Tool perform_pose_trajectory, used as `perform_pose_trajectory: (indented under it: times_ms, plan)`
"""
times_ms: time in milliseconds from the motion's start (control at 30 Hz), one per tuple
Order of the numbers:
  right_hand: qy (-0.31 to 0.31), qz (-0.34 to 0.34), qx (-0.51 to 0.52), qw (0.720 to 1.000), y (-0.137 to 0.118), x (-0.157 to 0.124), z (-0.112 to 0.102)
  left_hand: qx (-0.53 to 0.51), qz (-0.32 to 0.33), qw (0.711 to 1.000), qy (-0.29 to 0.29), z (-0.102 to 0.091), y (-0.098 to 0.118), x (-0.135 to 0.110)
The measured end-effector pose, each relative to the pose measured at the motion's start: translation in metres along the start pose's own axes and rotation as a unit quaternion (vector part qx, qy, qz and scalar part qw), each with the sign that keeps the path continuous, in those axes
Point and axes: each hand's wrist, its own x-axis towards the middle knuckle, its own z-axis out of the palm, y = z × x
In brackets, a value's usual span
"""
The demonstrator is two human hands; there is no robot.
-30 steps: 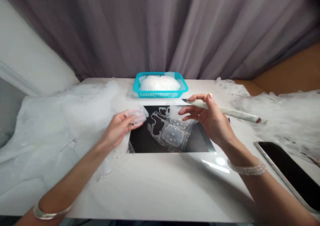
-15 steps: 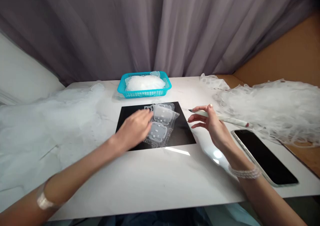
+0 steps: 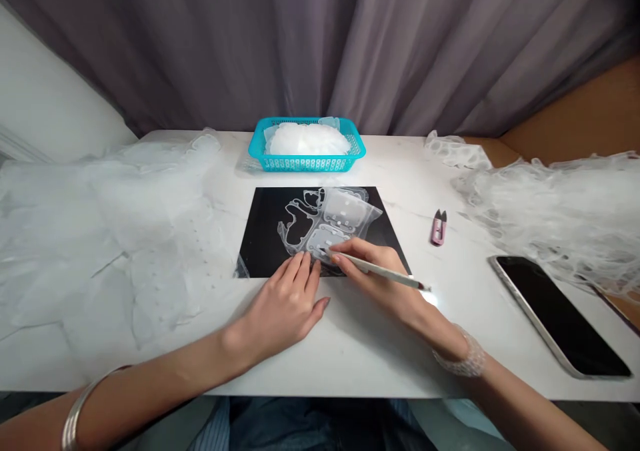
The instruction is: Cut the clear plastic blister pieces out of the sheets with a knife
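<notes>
A translucent plastic sheet (image 3: 345,212) with rounded rectangular panels and small holes lies on a black mat (image 3: 265,238). A curly cut-out edge shows on its left side. My left hand (image 3: 287,298) rests flat, fingertips on the near edge of the sheet and mat, fingers stretched out. In my right hand (image 3: 383,274) is a slim, pale pen-shaped tool (image 3: 385,272) with a reddish rear end, held like a pencil. Its tip points at the lower panel of the sheet; fingers partly hide it, so I cannot tell whether it touches.
Behind the mat stands a turquoise basket (image 3: 307,164) holding white pieces. Pink thread snips (image 3: 439,228) and a phone (image 3: 560,314) lie at the right. Piles of translucent material flank the table, one on the left (image 3: 100,238), one on the right (image 3: 550,211).
My right hand has moved left with the pen-shaped tool, onto the sheet. My left hand has come down flat at the near edge. The snips now show where my right hand was.
</notes>
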Motion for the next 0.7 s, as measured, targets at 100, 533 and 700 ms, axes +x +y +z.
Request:
perform_pose_trajectory:
  times_ms: [100, 533, 700]
  plan:
    - [-0.029, 0.002, -0.025, 0.999, -0.003, -0.010, 0.002, -0.002, 0.001, 1.000, 0.000, -0.002, 0.001, -0.002]
    - [-0.014, -0.036, -0.147, 0.988, 0.005, 0.023, 0.007, -0.026, -0.022, 0.999, -0.001, -0.003, 0.003, -0.003]
    - [-0.003, -0.004, -0.054, 0.999, 0.007, 0.034, 0.016, -0.039, -0.019, 0.999, -0.010, -0.004, 0.001, -0.002]
